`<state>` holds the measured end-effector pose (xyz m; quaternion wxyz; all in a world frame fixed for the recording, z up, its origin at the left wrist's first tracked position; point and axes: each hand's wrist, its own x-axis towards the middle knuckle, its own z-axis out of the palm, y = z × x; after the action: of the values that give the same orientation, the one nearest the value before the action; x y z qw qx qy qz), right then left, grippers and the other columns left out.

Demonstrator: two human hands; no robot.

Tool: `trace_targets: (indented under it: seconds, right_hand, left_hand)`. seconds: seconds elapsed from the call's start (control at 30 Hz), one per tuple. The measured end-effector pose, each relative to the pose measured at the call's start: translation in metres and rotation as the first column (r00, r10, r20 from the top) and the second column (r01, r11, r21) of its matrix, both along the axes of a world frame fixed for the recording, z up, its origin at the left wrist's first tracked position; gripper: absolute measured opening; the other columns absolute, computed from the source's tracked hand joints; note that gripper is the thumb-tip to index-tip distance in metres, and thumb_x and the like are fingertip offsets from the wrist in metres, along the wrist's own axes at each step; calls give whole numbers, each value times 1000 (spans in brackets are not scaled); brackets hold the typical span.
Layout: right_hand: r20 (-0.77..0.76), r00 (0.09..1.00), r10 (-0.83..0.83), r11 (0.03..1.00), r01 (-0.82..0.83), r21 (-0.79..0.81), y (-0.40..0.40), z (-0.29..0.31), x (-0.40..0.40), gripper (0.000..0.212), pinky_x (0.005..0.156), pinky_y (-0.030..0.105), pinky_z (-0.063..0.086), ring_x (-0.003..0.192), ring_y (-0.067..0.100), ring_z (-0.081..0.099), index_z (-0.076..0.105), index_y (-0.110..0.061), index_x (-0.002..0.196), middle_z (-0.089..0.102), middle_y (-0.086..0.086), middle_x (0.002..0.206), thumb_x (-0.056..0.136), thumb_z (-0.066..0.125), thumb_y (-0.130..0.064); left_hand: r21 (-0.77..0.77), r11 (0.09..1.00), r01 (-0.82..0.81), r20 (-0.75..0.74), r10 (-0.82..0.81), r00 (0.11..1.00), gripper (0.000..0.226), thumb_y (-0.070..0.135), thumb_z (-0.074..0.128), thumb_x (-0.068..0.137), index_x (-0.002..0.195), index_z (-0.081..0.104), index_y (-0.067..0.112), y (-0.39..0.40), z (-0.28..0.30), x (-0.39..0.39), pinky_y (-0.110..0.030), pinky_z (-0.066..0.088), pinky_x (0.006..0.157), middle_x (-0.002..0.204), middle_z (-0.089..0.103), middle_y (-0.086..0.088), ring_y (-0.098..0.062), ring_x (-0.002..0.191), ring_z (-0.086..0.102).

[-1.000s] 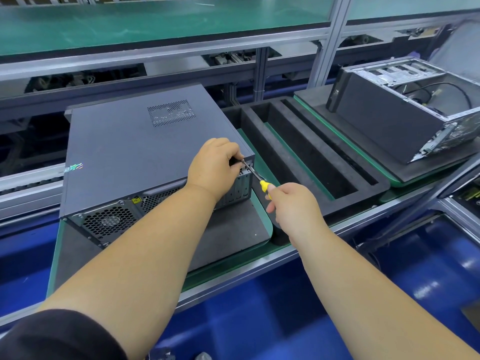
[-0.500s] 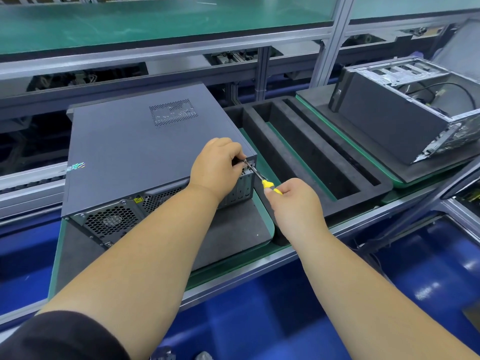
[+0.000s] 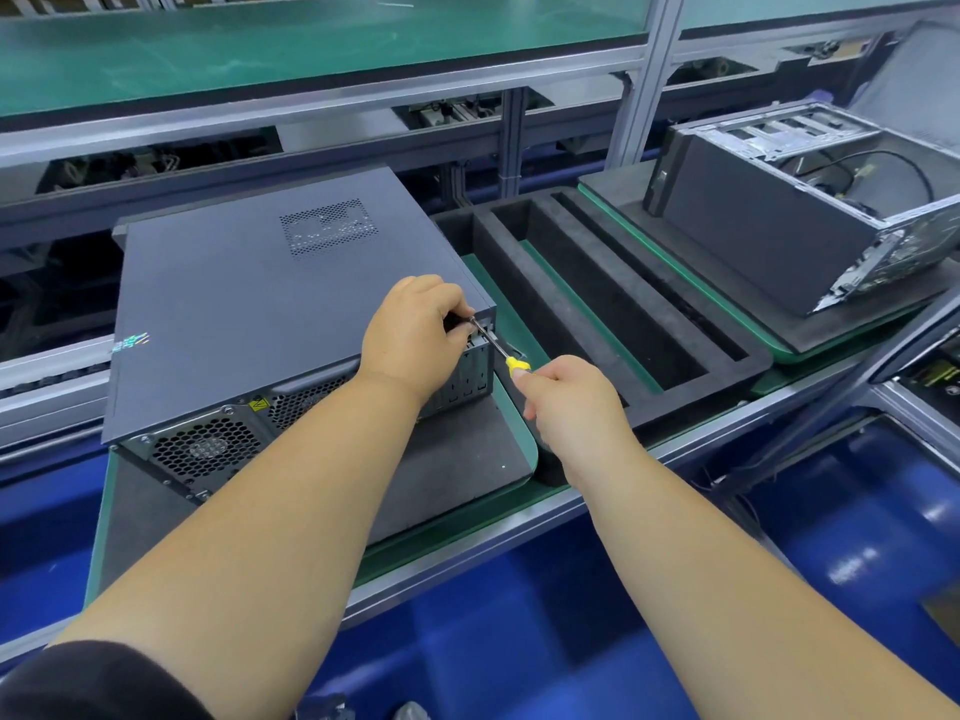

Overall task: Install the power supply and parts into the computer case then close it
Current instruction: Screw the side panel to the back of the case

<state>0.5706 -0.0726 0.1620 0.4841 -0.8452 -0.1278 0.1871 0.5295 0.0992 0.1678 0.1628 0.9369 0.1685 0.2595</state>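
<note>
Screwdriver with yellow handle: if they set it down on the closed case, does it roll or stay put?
Probably rolls: the screwdriver looks round, with a thin shaft, gripped by the right hand. The case lid looks flat and smooth, so little would stop it. It likely feels light and stiff.

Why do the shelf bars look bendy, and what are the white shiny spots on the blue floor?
Head view: the wide lens bows the shelf bars near the edges; the white spots are lamp glare on the glossy blue floor; hands and computer case look sharp.
</note>
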Motion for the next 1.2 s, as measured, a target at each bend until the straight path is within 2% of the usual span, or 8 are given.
trace_targets:
  seconds: [0.13,0.27,0.47,0.63,0.73,0.87,1.03,1.2]
  right_hand:
    - [-30,999,25,999,-24,22,-17,4,11,30,55,29,34,54,17,39,49,-12,76,49,-1,58,86,55,-40]
    - [-80,997,-6,992,16,124,-57,8,29,18,60,39,50,54,11,54,56,-23,92,69,-5,69,76,49,-26]
    - [11,999,-47,968,43,246,-129,14,60,11,58,30,46,55,5,58,64,-34,88,73,-7,80,79,62,-30]
    - [68,990,-120,949,95,301,-163,9,80,12,60,26,46,58,4,59,70,-34,85,72,-5,75,78,60,-38]
    - [43,990,-133,941,113,318,-165,1,95,13,61,26,45,59,4,58,70,-34,87,71,-5,75,81,59,-40]
    - [23,991,-130,954,119,276,-148,-12,119,15,60,28,46,60,5,58,66,-34,87,71,-4,77,77,59,-43]
    - [52,998,-28,979,17,202,-111,-21,149,14,63,34,50,60,6,54,62,-27,82,66,2,77,82,61,-42]
    - [108,984,144,986,-151,65,-76,-31,174,18,69,34,52,75,13,61,60,-26,82,68,-7,81,88,60,-43]
  left_hand:
    - [61,998,-8,-63,12,998,13,24,69,85,95,65,17,-6,4,-2,-32,45,81,97,60,3,-22,99,51]
    - [91,996,-6,-4,6,1000,25,22,67,86,110,61,17,-28,0,-13,-28,39,91,109,58,2,-22,106,50]
    - [-221,975,9,72,7,997,24,23,64,87,110,60,30,-81,-19,-23,-19,40,87,105,57,16,0,98,51]
    - [-580,815,5,113,74,991,22,19,66,86,97,65,39,-112,-32,-5,-5,40,73,94,63,20,3,89,58]
    - [-715,698,39,117,65,991,23,18,66,87,96,67,39,-113,-40,9,-10,43,76,96,68,20,1,91,62]
    - [-798,601,45,86,40,995,23,19,66,87,97,69,39,-103,-54,36,-20,45,83,100,69,15,-4,97,64]
    - [-861,508,16,32,23,999,22,24,63,87,98,68,42,-85,-69,73,-19,43,83,104,69,16,0,98,62]
    - [-906,423,-14,11,55,998,20,27,56,91,101,68,40,-73,-77,110,-34,44,102,106,70,16,-2,107,61]
